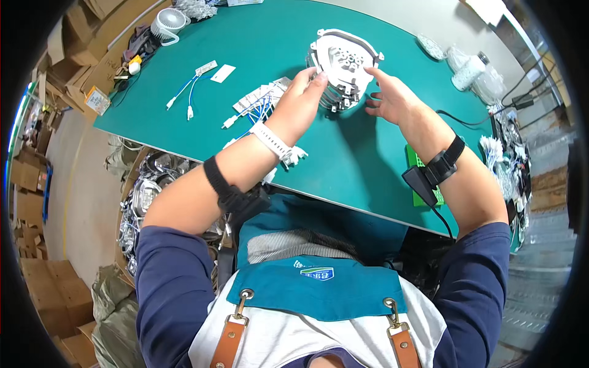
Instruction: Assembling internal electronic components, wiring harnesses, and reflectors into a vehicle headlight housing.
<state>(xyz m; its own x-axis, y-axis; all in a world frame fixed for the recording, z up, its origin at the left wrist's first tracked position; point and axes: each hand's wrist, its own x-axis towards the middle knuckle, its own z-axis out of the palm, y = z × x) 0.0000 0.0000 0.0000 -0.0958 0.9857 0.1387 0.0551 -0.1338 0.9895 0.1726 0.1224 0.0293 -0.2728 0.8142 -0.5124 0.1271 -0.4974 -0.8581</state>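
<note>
A stack of shaped silvery metal plates (336, 50), with tabs on the rim and holes in the top face, stands tilted on the green table. My left hand (302, 101) is closed at its left edge, thumb and forefinger close together there; the other fingers are hidden. On the opposite side, my right hand (392, 101) has its fingers spread, one outstretched fingertip at the plates' right rim and the others apart from it. Beside my left wrist lies a row of flat pale modules (254, 98) with blue and white leads and white connectors.
Another module with leads (197, 75) and a white card (223, 73) lie to the left. A small white fan (170, 23) stands at the far left. A bottle (470, 71) and plastic bags are at the right, near a black cable (469, 122). A green tray (417, 165) sits under my right forearm.
</note>
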